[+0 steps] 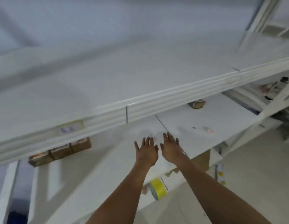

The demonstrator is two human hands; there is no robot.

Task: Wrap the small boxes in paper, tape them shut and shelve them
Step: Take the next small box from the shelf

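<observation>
left hand point(146, 151) and right hand point(171, 148) flat, fingers spread, grasping nothing, over white shelf board point(205, 131) | 3 brown paper-wrapped boxes point(59, 152) shelved left, 1 point(196, 104) far right | next: fetch box, set flush beside row | yellow tape roll point(158, 189) below

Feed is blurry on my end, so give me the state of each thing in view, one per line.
Left hand: open, fingers spread, empty.
Right hand: open, empty.
Row of three wrapped boxes: side by side on the shelf, under the upper shelf.
Single wrapped box: alone, farther back on the shelf.
Yellow tape roll: on edge, below the hands.
</observation>
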